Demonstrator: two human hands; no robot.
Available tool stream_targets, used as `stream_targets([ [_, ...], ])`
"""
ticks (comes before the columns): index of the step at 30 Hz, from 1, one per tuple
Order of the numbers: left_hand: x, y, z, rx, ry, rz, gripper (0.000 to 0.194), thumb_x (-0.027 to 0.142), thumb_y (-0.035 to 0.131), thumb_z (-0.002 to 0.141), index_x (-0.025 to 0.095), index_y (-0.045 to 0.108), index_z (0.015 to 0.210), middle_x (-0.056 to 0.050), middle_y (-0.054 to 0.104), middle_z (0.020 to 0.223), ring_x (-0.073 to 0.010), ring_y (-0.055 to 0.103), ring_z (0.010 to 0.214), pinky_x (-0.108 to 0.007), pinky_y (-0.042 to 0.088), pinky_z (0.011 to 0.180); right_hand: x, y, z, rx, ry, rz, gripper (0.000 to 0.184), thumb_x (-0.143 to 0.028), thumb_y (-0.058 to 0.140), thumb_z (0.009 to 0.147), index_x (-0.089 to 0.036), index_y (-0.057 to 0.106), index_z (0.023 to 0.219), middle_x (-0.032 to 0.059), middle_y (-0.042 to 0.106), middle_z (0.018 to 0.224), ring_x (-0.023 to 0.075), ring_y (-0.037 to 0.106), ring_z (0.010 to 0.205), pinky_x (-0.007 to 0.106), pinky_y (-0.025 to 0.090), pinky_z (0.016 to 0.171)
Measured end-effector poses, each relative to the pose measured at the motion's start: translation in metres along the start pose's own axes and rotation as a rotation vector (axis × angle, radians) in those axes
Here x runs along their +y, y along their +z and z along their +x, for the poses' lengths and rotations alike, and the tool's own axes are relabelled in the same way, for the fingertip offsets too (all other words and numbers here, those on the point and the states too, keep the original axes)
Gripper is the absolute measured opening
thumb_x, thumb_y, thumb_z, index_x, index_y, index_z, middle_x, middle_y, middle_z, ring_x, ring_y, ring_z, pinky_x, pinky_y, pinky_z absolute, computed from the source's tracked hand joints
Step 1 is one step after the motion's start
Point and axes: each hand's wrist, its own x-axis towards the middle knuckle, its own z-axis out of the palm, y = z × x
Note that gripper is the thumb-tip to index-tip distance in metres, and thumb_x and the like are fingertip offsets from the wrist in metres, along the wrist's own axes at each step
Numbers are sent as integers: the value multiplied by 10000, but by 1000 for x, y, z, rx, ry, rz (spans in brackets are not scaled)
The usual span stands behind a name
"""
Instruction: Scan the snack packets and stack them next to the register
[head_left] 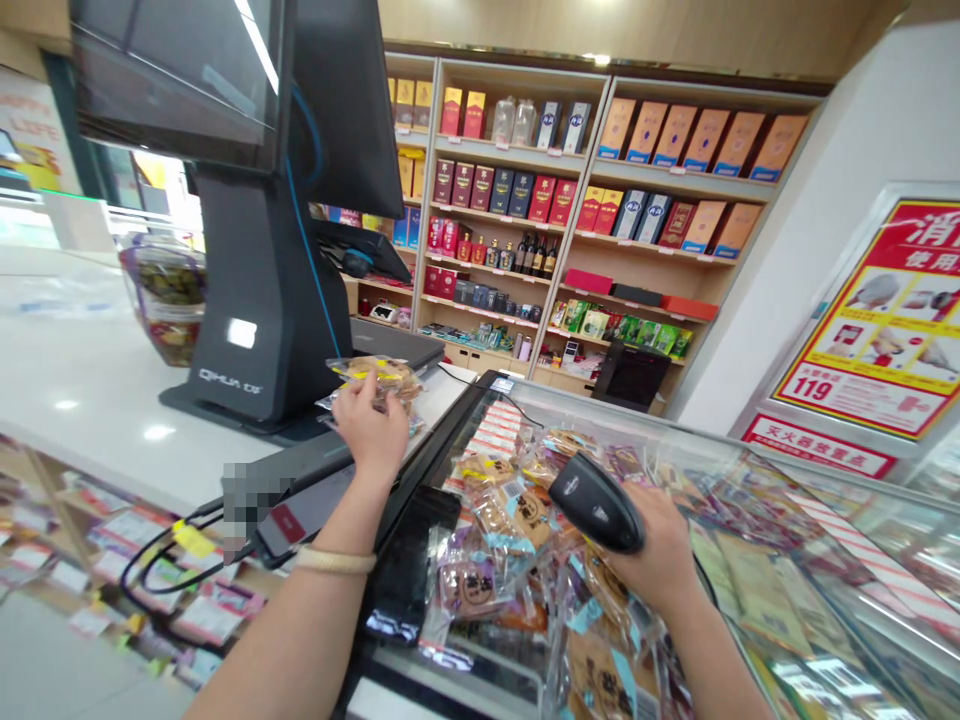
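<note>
My left hand (373,418) is over the counter beside the base of the checkout terminal (240,290). Its bent fingers grip the top of a clear-wrapped biscuit packet (401,375) with a yellow label; more wrapping shows beneath it. My right hand (658,545) is wrapped around the handle of a black barcode scanner (596,503), whose head points left. Below the scanner, a heap of biscuit packets (517,515) in clear film with blue or purple strips lies on the glass display case (495,665).
A black phone-like slab (409,570) lies left of the heap. Cables (142,560) hang at the counter's near edge. A wrapped jar or basket (171,295) stands behind the terminal. Shelves of boxes and bottles (517,190) line the back wall; a red-and-yellow sign (874,320) is at right.
</note>
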Motion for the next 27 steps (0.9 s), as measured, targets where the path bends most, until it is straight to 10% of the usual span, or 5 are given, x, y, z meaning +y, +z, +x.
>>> stream_targets([
  [11,23,-12,-15,13,173,-14,514,340,579,781,138,591,1254,-189,495,1249,-347,436,1221,-499,327,1039,1,0,-1,-8,39,11,229,-422,570,822,-205,637,842,54,674,758,201,602,676,320,410,650],
  [18,45,-15,-48,-1201,323,-197,409,544,635,720,195,645,933,0,637,735,-152,568,645,-247,417,605,2,1,-1,-21,40,30,247,-422,569,822,-198,644,898,58,692,799,205,613,696,326,404,658],
  [27,41,-12,-56,-1477,222,-120,502,516,777,538,163,665,877,37,565,632,-137,507,594,-229,331,529,1,1,0,-49,43,25,213,-412,575,824,-204,619,833,44,668,740,199,601,672,330,397,654],
])
